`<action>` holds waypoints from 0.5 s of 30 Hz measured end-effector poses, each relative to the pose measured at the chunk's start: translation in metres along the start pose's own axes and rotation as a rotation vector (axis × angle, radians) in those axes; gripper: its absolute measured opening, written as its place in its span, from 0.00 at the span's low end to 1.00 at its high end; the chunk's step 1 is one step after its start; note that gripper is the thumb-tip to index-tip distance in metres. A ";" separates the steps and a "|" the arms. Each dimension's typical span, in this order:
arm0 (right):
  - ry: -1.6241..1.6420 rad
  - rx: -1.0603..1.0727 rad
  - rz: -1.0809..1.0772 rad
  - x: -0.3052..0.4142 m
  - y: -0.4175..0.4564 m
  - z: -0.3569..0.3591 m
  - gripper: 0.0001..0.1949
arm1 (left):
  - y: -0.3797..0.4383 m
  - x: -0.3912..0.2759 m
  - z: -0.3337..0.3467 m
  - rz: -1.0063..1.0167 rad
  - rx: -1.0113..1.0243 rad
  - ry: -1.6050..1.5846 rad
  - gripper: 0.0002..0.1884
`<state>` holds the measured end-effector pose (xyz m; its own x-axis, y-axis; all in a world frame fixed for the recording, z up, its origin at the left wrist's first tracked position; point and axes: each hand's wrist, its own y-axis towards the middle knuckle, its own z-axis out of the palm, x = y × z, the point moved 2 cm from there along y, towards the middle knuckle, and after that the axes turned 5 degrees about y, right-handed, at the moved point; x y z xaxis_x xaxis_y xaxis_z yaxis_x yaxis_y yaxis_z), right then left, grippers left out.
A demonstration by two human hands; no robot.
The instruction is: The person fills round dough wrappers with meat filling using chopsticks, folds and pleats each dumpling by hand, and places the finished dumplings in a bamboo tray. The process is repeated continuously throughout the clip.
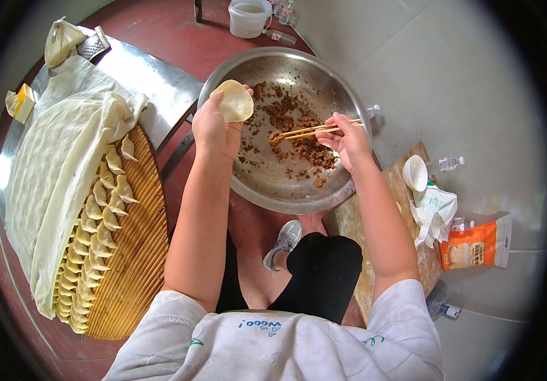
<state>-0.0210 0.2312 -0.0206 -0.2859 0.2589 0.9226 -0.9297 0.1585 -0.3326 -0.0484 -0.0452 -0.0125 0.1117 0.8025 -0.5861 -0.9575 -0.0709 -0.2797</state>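
Observation:
My left hand holds a round dumpling wrapper over the left rim of a wide stainless steel basin. The wrapper lies flat across the fingers, with the thumb on its edge. In my right hand is a pair of wooden chopsticks, held above the basin's right side. Their tips are in a clump of brown minced filling. More filling is spread over the basin's bottom and walls. To the left, rows of folded dumplings lie on a round slatted tray, partly under a white cloth.
A metal table carries the tray, a tied plastic bag and a small yellow box. A floury wooden board at right bears a white bowl. Beyond are an orange flour bag and bottles. A white bucket stands behind the basin.

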 end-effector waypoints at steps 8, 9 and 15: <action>0.186 -0.010 -0.133 0.028 -0.021 -0.002 0.13 | 0.001 0.015 -0.001 -0.219 0.027 0.168 0.23; 0.197 -0.013 -0.156 0.032 -0.024 0.002 0.13 | 0.001 0.017 0.000 -0.245 0.046 0.166 0.22; 0.213 0.060 -0.314 0.048 -0.044 0.035 0.13 | -0.007 0.027 0.010 -0.304 0.092 0.143 0.22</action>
<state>-0.0020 0.2037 0.0454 0.0642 0.3999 0.9143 -0.9779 0.2078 -0.0222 -0.0417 -0.0173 -0.0186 0.4255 0.6873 -0.5888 -0.8939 0.2177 -0.3919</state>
